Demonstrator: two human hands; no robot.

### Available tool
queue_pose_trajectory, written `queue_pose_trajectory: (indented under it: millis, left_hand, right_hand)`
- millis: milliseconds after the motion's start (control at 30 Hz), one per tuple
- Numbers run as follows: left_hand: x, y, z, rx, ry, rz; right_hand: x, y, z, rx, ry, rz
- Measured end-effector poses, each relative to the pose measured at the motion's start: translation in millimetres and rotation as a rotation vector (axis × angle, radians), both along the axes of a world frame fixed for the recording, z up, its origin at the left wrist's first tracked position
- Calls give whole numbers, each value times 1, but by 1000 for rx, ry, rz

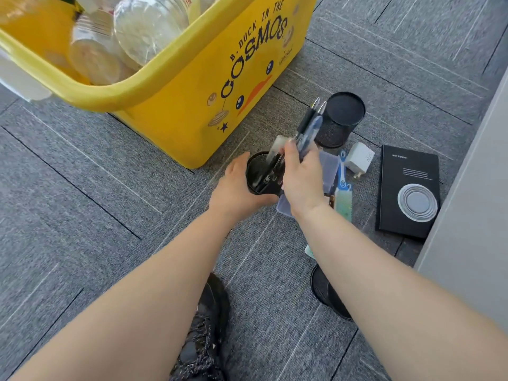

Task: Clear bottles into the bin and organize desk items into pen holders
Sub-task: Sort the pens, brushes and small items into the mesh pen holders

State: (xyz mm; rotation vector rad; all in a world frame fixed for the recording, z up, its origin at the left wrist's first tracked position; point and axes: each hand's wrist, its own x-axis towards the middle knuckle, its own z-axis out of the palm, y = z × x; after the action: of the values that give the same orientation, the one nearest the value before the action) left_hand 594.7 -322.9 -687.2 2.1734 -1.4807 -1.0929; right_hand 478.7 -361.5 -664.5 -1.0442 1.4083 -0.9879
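While the left hand curls round a black pen holder standing on grey carpet, the right hand grips pens angled into it; a yellow bin of bottles stands behind, a notebook to the right.

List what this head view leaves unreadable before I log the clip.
All in the head view:
- bottles in the yellow bin: blurred and cut off by the top edge; count unclear.
- pen holder: base covered by the left hand gripping it.
- clear case: contents hidden under the right hand holding pens.
- mesh holder: largely behind the right forearm.
- notebook small print: too small to read.
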Motion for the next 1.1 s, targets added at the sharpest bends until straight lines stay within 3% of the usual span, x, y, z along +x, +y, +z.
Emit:
queue_pose_trajectory:
  millis: [333, 700, 933, 1100]
  left_hand:
    - [-18, 6, 3, -7, -197, 77]
    - [-14, 14, 4, 12, -229, 101]
    - [-12, 15, 7, 31, -253, 75]
    - [-11, 16, 3, 34, -264, 108]
  right_hand:
    - [1, 1, 0, -59, 72, -19]
    - [-18, 1, -11, -45, 87, -26]
    - [-27, 6, -14, -11, 187, 212]
    - [-43, 14, -24, -45, 215, 108]
